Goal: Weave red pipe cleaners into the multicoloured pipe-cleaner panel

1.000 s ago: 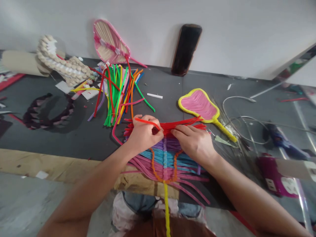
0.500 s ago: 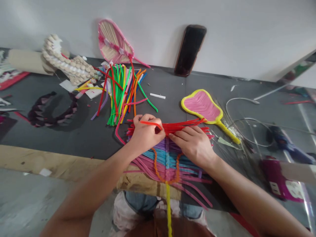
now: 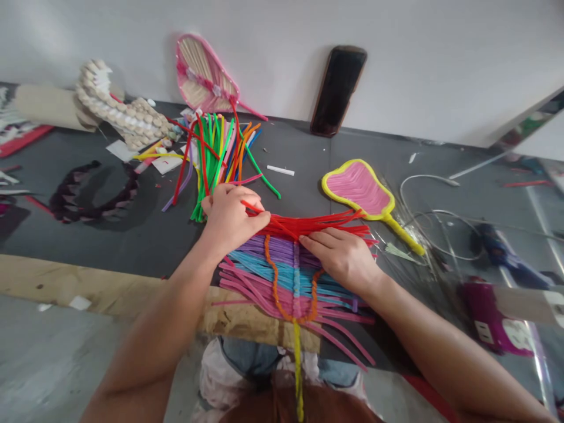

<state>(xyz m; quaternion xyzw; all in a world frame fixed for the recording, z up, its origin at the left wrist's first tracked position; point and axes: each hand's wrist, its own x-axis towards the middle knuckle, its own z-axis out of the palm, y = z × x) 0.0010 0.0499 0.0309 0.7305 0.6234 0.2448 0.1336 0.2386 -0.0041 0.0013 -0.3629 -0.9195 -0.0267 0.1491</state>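
Observation:
A woven piece of pipe cleaners (image 3: pixel 282 276) lies on the dark mat in front of me, with pink, blue, purple and red bands, an orange outline and a yellow stem. My left hand (image 3: pixel 231 217) is closed on a red pipe cleaner (image 3: pixel 264 214) at the piece's top left. My right hand (image 3: pixel 343 255) lies fingers-down on the right side of the weave, its fingertips pressing the red strands near the middle.
A loose bundle of coloured pipe cleaners (image 3: pixel 218 158) lies beyond my left hand. A pink and yellow fan (image 3: pixel 361 191), a phone (image 3: pixel 337 91) leaning on the wall, a pink-rimmed fan (image 3: pixel 202 76), a dark braided ring (image 3: pixel 88 197), cables (image 3: pixel 434 214) and a glue gun (image 3: pixel 497 249) surround the work.
My left hand has moved left and away from the centre, pulling the red pipe cleaner with it. My right hand stays pressed on the weave.

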